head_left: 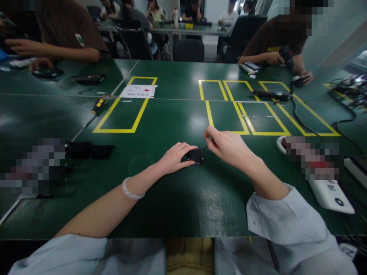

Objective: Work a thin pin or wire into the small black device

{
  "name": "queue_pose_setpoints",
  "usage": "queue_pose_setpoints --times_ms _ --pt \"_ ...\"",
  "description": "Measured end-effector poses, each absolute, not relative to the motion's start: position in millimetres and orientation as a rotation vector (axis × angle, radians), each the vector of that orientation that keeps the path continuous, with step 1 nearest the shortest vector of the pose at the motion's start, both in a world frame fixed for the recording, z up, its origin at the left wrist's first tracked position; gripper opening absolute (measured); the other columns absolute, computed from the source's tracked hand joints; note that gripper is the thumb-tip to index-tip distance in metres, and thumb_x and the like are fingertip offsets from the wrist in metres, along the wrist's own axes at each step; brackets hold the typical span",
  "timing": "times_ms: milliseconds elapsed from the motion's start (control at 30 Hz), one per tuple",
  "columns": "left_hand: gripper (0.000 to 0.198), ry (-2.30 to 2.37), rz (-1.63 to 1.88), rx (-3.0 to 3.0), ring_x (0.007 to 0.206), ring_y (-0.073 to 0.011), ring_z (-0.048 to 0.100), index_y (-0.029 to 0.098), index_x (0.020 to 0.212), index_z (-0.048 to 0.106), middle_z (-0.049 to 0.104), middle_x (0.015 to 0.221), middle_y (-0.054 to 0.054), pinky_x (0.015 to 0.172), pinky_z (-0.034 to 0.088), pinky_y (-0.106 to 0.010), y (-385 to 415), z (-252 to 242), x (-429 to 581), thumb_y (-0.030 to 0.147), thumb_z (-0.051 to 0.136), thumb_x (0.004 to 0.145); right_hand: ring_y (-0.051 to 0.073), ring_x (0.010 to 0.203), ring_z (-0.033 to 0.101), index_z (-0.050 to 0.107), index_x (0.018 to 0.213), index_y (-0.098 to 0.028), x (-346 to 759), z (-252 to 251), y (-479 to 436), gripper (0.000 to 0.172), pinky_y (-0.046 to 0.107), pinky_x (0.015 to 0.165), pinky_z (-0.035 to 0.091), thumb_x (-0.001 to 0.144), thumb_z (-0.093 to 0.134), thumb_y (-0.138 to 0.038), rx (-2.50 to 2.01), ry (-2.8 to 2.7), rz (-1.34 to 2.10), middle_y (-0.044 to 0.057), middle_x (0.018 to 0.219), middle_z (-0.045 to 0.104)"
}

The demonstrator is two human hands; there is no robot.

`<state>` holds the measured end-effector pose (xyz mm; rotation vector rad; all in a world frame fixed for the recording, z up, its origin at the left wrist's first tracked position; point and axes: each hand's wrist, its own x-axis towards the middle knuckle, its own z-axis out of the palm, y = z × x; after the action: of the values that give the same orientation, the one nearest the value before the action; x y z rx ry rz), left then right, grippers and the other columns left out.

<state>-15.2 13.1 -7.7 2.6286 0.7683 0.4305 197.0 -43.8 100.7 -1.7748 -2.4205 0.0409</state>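
A small black box-shaped part lies on the green table in front of me. My left hand rests beside it on the left, thumb and fingers closed against its side. My right hand hovers just right of the part, its fingers pinched on a thin dark wire or pin that sticks up from the part's right corner. A pale bangle sits on my left wrist.
Yellow taped rectangles mark the table ahead. Black parts lie at the left, a white device at the right with cables. A yellow-black tool and a paper sheet lie further back. Other people work across the table.
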Motion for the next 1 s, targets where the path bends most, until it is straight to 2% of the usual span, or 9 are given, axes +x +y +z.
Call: queue_pose_setpoints --times_ms 300,1000 --pt "0.050 0.766 0.427 2.621 0.104 -0.0244 0.051 0.023 0.134 0.046 0.057 0.117 -0.009 0.092 0.041 -0.038 11.8 -4.6 -14.7 0.050 0.050 0.093 0.016 0.065 0.059 0.052 0.103 -0.020 199.2 98.9 -43.1 0.021 0.026 0.053 0.023 0.095 0.037 -0.033 -1.751 -2.401 0.053 0.002 0.076 0.067" --pt "0.049 0.768 0.430 2.628 0.104 -0.0245 0.051 0.023 0.134 0.047 0.057 0.120 -0.009 0.092 0.042 -0.038 11.5 -5.5 -14.5 0.049 0.052 0.092 0.015 0.064 0.058 0.052 0.103 -0.020 198.7 98.7 -45.1 0.020 0.025 0.056 0.027 0.095 0.037 -0.031 -1.712 -2.415 0.092 0.002 0.076 0.066"
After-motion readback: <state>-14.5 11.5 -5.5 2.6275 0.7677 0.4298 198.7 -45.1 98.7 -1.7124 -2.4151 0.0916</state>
